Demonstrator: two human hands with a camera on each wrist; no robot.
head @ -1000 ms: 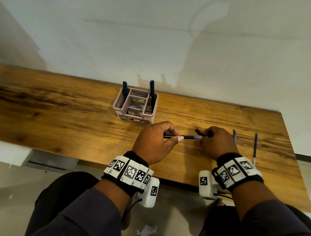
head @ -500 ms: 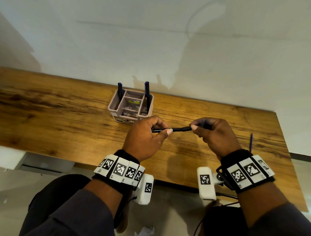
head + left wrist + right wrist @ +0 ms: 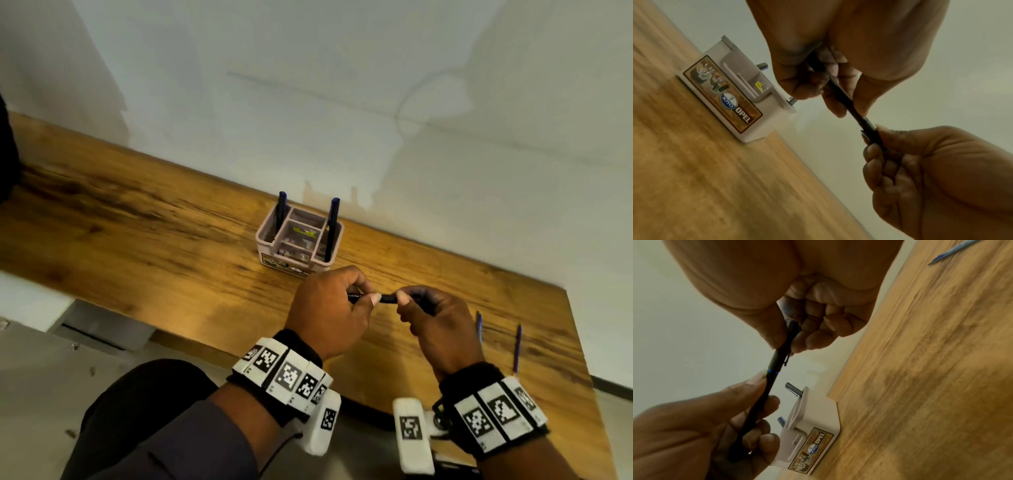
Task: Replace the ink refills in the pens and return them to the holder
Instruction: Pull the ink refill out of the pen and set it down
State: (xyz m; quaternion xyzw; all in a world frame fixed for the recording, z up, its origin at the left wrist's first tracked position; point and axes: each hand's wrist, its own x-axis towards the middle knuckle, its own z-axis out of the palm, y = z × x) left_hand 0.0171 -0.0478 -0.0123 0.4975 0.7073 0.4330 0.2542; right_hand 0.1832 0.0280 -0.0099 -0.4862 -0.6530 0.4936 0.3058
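A black pen (image 3: pixel 387 298) is held level above the wooden desk (image 3: pixel 154 240), just in front of the pink holder (image 3: pixel 299 240). My left hand (image 3: pixel 368 296) grips its barrel (image 3: pixel 842 95). My right hand (image 3: pixel 406 301) pinches the clip end (image 3: pixel 777 360), which sits against a blue ring (image 3: pixel 772 371) on the barrel. Most of the pen is hidden inside the two fists. Two dark pens (image 3: pixel 281 212) (image 3: pixel 332 229) stand upright in the holder's outer compartments.
Two thin blue refills (image 3: pixel 479 327) (image 3: pixel 518 347) lie on the desk to the right of my right hand, near the desk's right edge. The holder (image 3: pixel 813 426) carries a brown label on its front. A pale wall runs behind the desk.
A second ago the left hand held the barrel low with a blue end showing, the right held a separate black piece. Now the pieces are together and both hands have risen and closed in.
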